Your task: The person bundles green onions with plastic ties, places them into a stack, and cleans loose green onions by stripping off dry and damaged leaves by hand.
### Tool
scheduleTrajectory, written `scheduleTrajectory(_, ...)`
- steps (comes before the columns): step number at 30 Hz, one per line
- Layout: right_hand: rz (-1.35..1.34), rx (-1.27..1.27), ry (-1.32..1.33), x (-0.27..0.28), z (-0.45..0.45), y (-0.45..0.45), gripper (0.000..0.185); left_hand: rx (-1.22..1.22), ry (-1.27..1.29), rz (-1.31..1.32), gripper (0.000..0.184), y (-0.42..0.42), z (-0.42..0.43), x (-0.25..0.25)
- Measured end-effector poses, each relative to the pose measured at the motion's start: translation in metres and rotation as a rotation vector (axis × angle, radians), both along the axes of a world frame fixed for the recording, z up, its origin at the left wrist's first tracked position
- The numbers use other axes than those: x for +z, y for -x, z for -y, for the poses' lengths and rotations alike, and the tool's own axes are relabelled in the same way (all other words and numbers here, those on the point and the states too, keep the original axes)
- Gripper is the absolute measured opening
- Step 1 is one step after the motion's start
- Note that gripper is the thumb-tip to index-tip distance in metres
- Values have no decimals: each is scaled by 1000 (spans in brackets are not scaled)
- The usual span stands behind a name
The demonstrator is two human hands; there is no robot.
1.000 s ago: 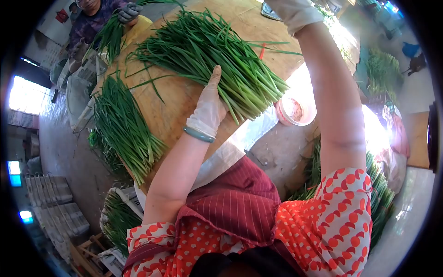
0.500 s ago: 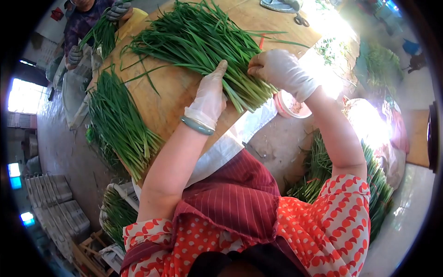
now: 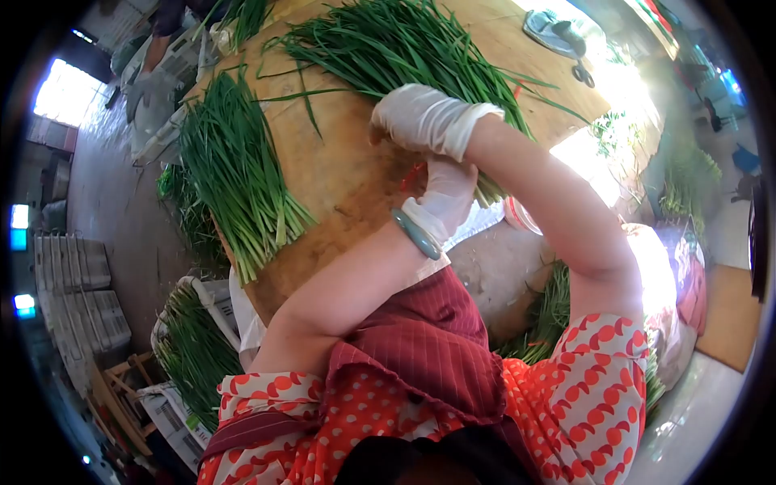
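Observation:
Both my hands wear whitish gloves and meet at the stem end of a large bunch of long green leaves (image 3: 404,48). My right hand (image 3: 424,121) crosses above my left, its fingers bent down and mostly hidden. Below it, my left hand (image 3: 449,190) sits under the right wrist, its fingers largely covered. A bit of red band (image 3: 414,177) shows just left of my hands. A second green bunch (image 3: 238,166) lies at the left side of the wooden board (image 3: 323,190), pale stems toward me.
Scissors (image 3: 583,74) and a grey cloth item (image 3: 554,32) lie at the board's far right. A crate of greens (image 3: 194,347) stands lower left. More greens (image 3: 550,315) lie beneath my right arm. Another person's arm (image 3: 158,50) shows at the upper left.
My right hand has moved left across the stems and over my left hand. My left hand has turned and now sits beneath it. The whole view has shifted somewhat.

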State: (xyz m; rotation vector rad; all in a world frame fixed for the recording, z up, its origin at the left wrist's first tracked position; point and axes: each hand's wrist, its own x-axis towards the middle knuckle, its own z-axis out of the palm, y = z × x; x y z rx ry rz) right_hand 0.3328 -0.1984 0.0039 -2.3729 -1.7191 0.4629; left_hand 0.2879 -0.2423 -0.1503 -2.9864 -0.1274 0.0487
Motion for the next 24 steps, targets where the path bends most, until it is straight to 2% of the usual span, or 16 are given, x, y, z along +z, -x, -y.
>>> scheduleTrajectory(5, 38, 63, 189, -28, 4, 9, 25, -283, -24, 172, 45, 10, 28, -47)
scheduleTrajectory(6, 47, 66, 225, -29, 7, 11, 24, -271, -68, 336, 39, 23, 22, -27)
scheduleTrajectory(7, 61, 63, 257, -32, 10, 13, 24, -269, -65, 336, 39, 32, 13, -13)
scheduleTrajectory(11, 85, 33, 345, -44, 9, 21, 23, -275, -954, 219, 40, 51, -8, 7)
scheduleTrajectory(13, 52, -7, 319, -45, 4, 21, 22, -277, -1180, 198, 41, 46, -7, 19)
scheduleTrajectory(16, 177, 56, 125, -23, -6, 15, 21, -326, -2428, -137, 42, 30, 11, 38)
scheduleTrajectory(17, 378, 179, 58, -8, -6, 11, 16, -308, -2838, -292, 43, 25, 16, 42)
scheduleTrajectory(19, 211, 139, 47, 12, -5, 0, 15, -261, -3245, -477, 44, 23, 15, 58)
scheduleTrajectory(20, 217, 135, 42, 15, -5, -4, 15, -636, -3585, -716, 45, 27, 11, 65)
scheduleTrajectory(22, 130, 179, -101, 14, -3, -13, 13, -1125, -3836, -1013, 45, 31, 1, 72)
scheduleTrajectory(23, 129, 178, -100, 15, 0, -17, 13, -857, -3824, -1177, 47, 34, -1, 73)
scheduleTrajectory(24, 108, 148, -109, 16, 4, -20, 13, -727, -3806, -1255, 48, 41, -6, 80)
